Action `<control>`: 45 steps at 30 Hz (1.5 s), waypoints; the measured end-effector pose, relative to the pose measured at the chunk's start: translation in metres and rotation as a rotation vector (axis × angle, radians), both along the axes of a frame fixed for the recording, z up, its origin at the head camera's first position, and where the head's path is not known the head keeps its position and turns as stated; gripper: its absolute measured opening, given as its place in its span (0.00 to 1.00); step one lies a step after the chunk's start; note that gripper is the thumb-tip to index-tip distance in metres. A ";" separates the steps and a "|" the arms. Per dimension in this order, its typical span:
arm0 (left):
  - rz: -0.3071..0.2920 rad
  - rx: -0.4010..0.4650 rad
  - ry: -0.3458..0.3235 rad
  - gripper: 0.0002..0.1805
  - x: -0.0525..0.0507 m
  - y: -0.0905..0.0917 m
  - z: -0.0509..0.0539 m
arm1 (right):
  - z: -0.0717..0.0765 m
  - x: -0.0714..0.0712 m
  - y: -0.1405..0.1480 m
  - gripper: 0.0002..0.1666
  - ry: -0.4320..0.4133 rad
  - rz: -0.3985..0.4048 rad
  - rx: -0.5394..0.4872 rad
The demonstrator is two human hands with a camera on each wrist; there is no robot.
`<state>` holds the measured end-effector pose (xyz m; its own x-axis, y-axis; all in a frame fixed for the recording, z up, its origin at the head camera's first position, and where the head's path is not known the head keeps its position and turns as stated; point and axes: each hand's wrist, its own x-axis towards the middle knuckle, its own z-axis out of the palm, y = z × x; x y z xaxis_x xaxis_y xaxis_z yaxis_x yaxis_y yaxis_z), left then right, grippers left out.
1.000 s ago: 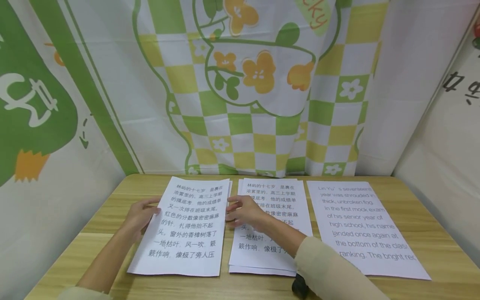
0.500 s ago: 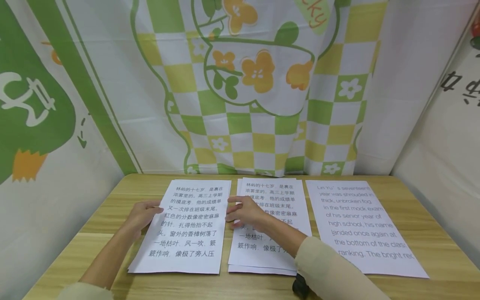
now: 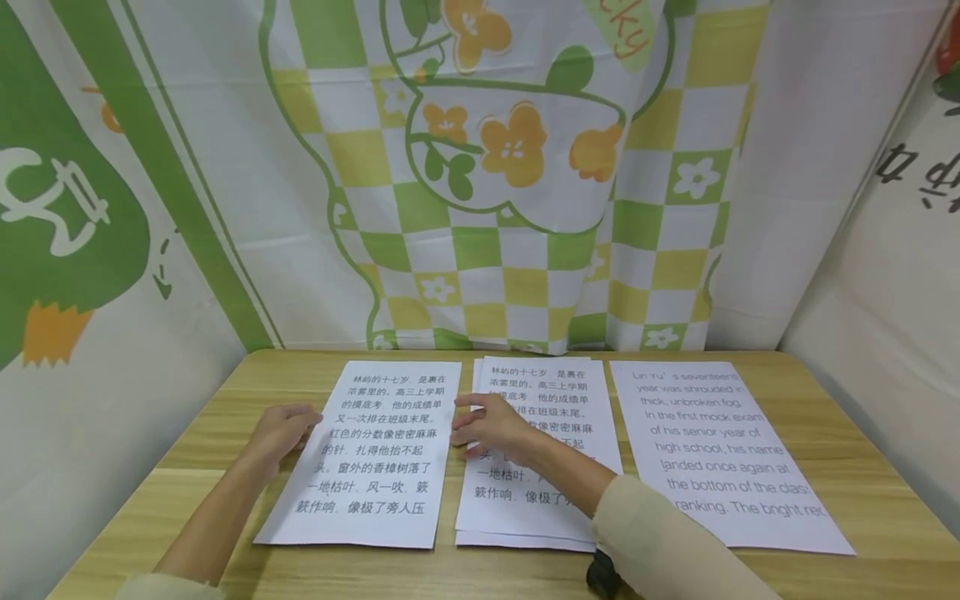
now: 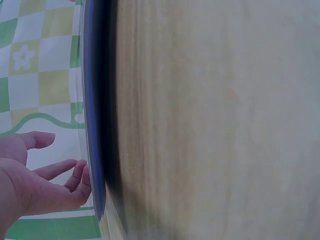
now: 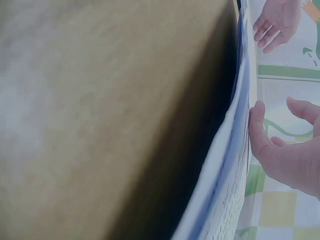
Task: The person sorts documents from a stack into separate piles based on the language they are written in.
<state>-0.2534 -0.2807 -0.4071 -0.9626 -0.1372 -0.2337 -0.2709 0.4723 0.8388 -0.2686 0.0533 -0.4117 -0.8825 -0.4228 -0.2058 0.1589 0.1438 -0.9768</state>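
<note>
A stack of white paper sheets printed with Chinese text lies at the left of the table. My left hand is beside its left edge, fingers loosely bent, fingertips at the paper's rim. My right hand reaches to the stack's right edge from above a second stack of sheets, which shows the same text and has slightly uneven edges. In the left wrist view the left hand has its fingertips against the paper edge. The right wrist view has the right hand with a fingertip at the sheets, thumb apart.
At the right lies a paper printed in English, partly covered by the right sleeve. A small black object is under that forearm. A patterned cloth hangs behind the wooden table.
The left stack's top sheet, earlier askew with another sheet showing at its right edge, now lies flat and even with the rest. My left hand has moved only slightly; the right hand stays put.
</note>
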 end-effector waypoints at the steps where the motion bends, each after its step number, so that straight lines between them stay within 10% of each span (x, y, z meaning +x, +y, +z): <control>1: 0.002 -0.004 0.003 0.34 0.000 0.000 0.000 | 0.000 0.000 0.001 0.42 0.003 0.002 -0.002; 22: -0.086 0.019 0.088 0.32 0.003 0.067 0.029 | 0.007 -0.001 0.064 0.38 0.120 0.037 0.079; 45: -0.221 0.150 0.142 0.28 -0.014 0.130 0.023 | 0.008 0.000 0.158 0.39 0.145 -0.119 0.164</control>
<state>-0.2677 -0.1502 -0.3837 -0.9898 0.1050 -0.0960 -0.0501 0.3743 0.9259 -0.2687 0.2111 -0.4039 -0.9495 -0.2851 -0.1309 0.0443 0.2910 -0.9557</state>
